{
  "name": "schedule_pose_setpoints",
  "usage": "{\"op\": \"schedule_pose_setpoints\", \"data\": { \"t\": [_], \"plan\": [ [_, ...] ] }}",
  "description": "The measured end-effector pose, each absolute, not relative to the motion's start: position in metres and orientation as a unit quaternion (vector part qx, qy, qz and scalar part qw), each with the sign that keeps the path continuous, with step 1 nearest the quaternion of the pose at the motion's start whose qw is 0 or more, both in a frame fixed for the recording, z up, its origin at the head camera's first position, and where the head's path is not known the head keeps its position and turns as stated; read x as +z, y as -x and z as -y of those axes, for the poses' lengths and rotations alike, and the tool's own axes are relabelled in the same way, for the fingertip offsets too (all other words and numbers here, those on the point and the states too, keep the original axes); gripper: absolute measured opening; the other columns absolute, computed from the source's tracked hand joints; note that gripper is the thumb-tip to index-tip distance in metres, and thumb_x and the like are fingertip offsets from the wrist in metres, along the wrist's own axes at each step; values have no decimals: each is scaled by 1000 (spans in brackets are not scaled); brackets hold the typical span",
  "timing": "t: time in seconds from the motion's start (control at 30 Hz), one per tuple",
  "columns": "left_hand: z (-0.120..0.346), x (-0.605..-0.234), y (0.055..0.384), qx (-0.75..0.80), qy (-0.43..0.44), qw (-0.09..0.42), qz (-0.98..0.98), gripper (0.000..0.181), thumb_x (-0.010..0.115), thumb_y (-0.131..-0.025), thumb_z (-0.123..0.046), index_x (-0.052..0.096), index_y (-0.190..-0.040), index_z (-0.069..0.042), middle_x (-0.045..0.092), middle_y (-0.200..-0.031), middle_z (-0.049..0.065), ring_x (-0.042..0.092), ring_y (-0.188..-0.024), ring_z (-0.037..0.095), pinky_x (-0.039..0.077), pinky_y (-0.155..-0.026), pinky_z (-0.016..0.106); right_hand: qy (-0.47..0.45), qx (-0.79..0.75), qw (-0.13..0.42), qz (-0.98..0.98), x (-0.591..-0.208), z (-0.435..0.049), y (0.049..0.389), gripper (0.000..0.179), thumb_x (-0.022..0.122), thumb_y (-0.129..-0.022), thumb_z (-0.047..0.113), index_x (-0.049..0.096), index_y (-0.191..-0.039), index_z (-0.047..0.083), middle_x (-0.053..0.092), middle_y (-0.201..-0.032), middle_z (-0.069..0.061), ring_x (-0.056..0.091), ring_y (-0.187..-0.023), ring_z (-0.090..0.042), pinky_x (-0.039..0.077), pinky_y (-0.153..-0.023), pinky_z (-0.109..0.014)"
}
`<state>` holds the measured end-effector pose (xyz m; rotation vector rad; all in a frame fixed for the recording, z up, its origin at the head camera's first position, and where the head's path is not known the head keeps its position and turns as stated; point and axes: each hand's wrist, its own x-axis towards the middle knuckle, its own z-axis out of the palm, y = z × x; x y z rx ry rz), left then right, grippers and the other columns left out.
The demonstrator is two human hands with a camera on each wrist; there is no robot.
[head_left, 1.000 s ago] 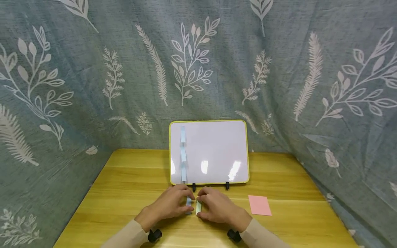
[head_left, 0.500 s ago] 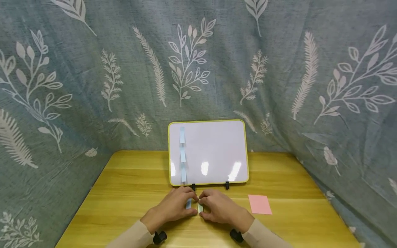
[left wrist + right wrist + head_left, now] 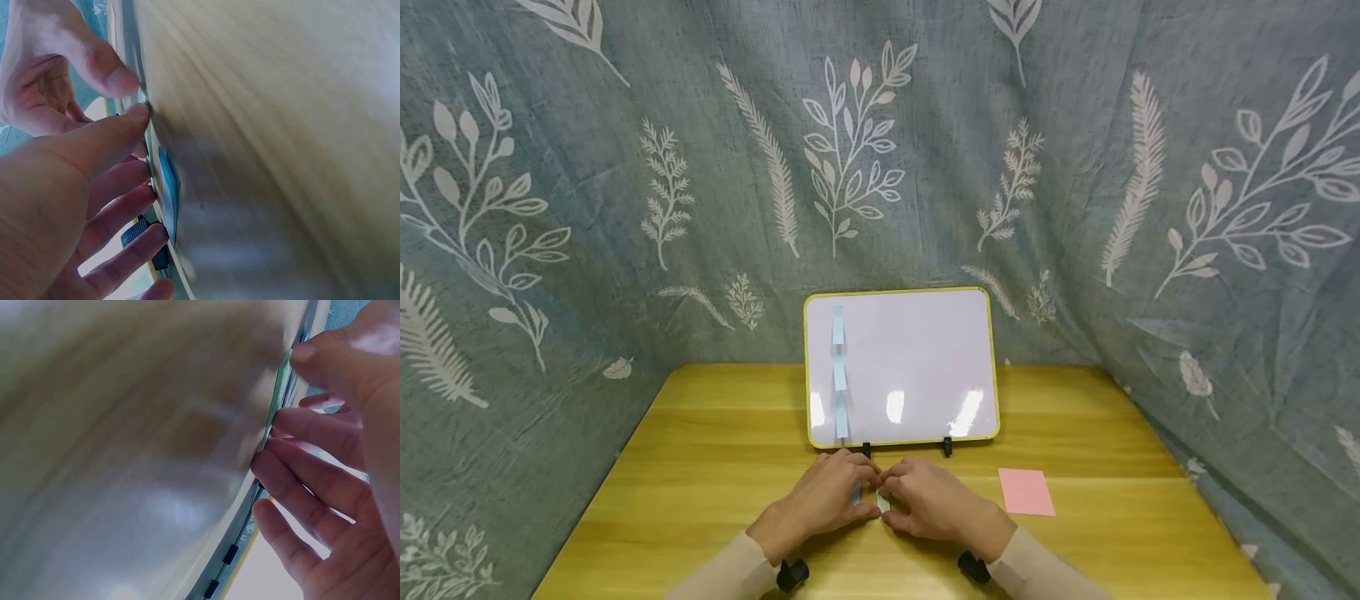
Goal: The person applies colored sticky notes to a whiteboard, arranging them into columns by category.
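In the head view, a narrow light-green sticky note [image 3: 883,502] lies between both hands, low over the wooden table. My right hand [image 3: 936,500] grips it at its right side; in the right wrist view the thumb is at one end of the green strip [image 3: 281,381] and the fingers spread along it. My left hand [image 3: 827,496] meets it from the other side, thumb and index fingertips at its edge and ends. A blue sticky note pad [image 3: 169,194] lies on the table under the left fingers, which partly hide it.
Behind the hands stands a whiteboard [image 3: 925,358] with a yellow rim, on small black feet [image 3: 947,447]. Three light-blue sticky notes [image 3: 838,325] hang in a column at its left side. A pink square sticky note [image 3: 1027,492] lies right of the hands. Patterned curtains surround the wooden table [image 3: 715,442].
My left hand has moved right, from beside the blue pad to the green note, and its fingertips now meet the right hand's. The right hand has shifted slightly right with the green note.
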<state>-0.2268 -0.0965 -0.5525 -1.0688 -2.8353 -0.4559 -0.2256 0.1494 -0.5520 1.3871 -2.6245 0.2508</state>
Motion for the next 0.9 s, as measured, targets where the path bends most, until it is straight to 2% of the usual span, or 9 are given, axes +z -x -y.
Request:
{"op": "schedule_pose_setpoints", "data": {
  "t": [0.2,0.47,0.6,0.73,0.8,0.9],
  "plan": [
    [99,-550,228,-154,342,21,927,31,96,-100,-40,90,-125,-24,82,-144,-6,74,-135,25,62,-115,58,-474,79,75,874,-548,-147,227,29,91,-104,38,89,-119,13,87,-129,-3,81,-113,-17,68,-100,-31],
    [101,-544,227,-169,356,8,919,31,94,-102,-37,89,-129,-22,82,-146,-3,74,-138,29,62,-115,60,-474,66,68,876,-546,-145,226,23,88,-107,35,89,-117,14,88,-125,-2,79,-107,-16,67,-96,-30],
    [102,-542,227,-175,359,2,917,31,94,-102,-36,89,-130,-21,82,-147,-2,74,-139,30,62,-116,59,-471,69,69,877,-547,-145,226,20,85,-109,30,89,-119,13,89,-125,-3,80,-108,-17,68,-97,-32],
    [102,-543,227,-175,359,-1,917,31,94,-102,-34,89,-129,-21,82,-146,-2,74,-139,29,61,-117,57,-476,72,84,872,-548,-144,226,11,81,-109,21,87,-112,13,89,-121,-3,82,-105,-18,69,-97,-34],
    [101,-543,227,-175,358,-1,917,30,94,-102,-34,90,-129,-20,82,-146,-2,74,-139,29,61,-118,56,-478,74,90,871,-548,-142,226,7,79,-109,16,86,-107,13,89,-116,-3,82,-100,-15,69,-95,-34],
    [100,-542,227,-171,359,2,918,30,95,-102,-34,90,-128,-21,82,-145,-3,75,-137,28,62,-116,54,-469,91,80,875,-545,-140,227,8,78,-110,12,85,-105,13,88,-105,0,75,-86,-6,64,-84,-25]
  ]
}}
